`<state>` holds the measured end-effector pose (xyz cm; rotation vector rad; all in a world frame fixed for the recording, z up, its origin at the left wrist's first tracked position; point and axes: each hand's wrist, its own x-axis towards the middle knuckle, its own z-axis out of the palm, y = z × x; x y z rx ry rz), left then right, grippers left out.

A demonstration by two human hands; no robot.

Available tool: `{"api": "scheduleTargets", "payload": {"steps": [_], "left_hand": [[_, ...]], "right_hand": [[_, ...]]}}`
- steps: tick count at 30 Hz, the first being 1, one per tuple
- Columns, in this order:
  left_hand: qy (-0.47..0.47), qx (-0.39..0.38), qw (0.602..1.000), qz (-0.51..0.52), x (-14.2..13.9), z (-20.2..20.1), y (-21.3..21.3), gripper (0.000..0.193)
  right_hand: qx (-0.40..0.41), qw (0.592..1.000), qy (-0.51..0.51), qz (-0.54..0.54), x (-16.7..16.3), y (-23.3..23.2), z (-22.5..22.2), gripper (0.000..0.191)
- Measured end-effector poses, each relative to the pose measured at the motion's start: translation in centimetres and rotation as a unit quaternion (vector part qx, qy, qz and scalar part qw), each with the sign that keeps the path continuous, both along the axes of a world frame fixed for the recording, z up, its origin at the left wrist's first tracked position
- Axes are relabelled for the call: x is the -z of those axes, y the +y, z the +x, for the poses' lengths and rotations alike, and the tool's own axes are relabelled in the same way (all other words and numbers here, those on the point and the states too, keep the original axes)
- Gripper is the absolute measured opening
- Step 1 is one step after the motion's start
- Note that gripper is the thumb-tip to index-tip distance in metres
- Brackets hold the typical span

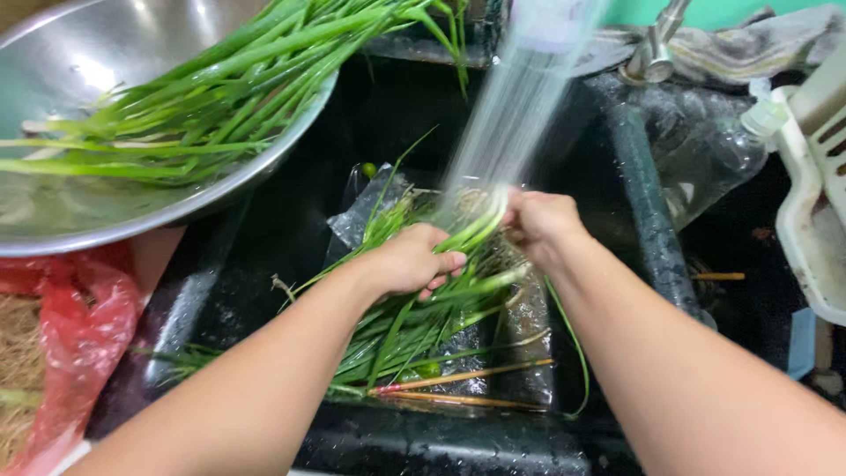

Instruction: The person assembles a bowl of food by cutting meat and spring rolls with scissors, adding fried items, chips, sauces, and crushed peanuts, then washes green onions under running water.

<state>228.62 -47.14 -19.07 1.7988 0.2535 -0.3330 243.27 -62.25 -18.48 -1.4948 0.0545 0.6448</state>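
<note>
A single head-worn camera is looking steeply down and forward from above the person's forearms into a dark sink [264, 220]. It is sitting close: both arms are entering from the bottom edge and filling the lower half. The faucet [656, 44] is lying at the top edge, so the view is facing the back wall. A metal bowl [53, 220] is cropping in at upper left, a white rack [815, 220] at right.

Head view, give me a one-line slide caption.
Both hands, left hand and right hand, hold scallions under running water in a dark sink.
</note>
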Motion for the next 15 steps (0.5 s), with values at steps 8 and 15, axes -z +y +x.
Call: {"api": "scheduleTargets", "payload": {"steps": [8, 15], "left_hand": [[0.021, -0.056, 0.995, 0.075, -2.8, -0.6, -0.8, 0.019], [-0.023, -0.158, 0.981, -0.109, -2.9, 1.4, -1.1, 0.022]], "right_hand": [[-0.055, 0.997, 0.044, 0.01, -0.8, -1.0, -0.1, 0.027], [-0.16, 0.982, -0.1, -0.007, -2.2, -0.2, -1.5, 0.018]]}}
